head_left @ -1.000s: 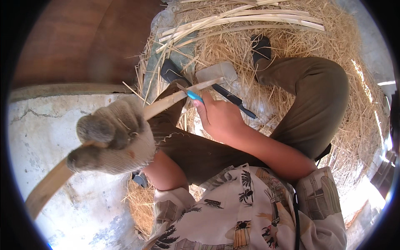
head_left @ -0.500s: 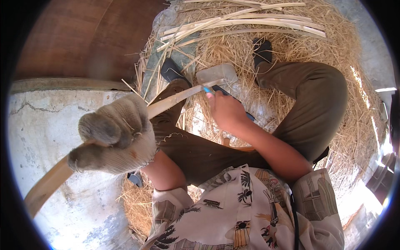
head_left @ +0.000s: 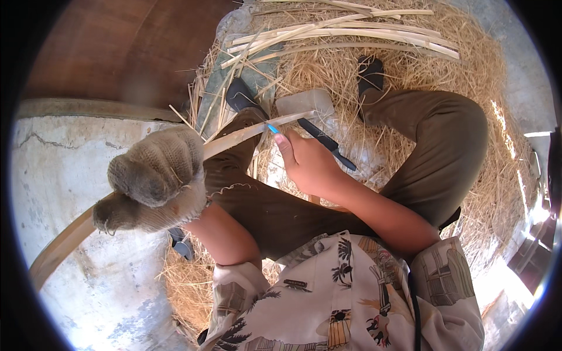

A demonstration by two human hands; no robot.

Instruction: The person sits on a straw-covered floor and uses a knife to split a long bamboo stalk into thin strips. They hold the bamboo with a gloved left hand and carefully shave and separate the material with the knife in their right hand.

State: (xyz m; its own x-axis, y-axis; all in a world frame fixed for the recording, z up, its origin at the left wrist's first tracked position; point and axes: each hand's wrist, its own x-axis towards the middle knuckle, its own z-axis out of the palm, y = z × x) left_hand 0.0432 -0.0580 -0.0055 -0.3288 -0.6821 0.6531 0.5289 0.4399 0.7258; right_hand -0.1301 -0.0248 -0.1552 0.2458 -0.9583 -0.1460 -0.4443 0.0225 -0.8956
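My left hand (head_left: 153, 180), in a knitted work glove, is closed around a long pale bamboo strip (head_left: 246, 136) that runs from the lower left up to the middle. My right hand (head_left: 308, 162), bare, grips a knife with a dark blade and a blue tip (head_left: 321, 140), and its edge rests against the strip near its far end. I sit cross-legged in olive trousers (head_left: 433, 134) with dark shoes (head_left: 370, 73).
Straw shavings (head_left: 410, 64) cover the ground around my legs. A bundle of split bamboo strips (head_left: 345, 32) lies at the top. A concrete slab (head_left: 64, 193) is at the left, a brown floor (head_left: 117, 52) beyond it. Another tool (head_left: 180, 243) lies under my left arm.
My right hand has slid the knife a little back along the strip toward me. The gloved left hand keeps its grip in much the same place.
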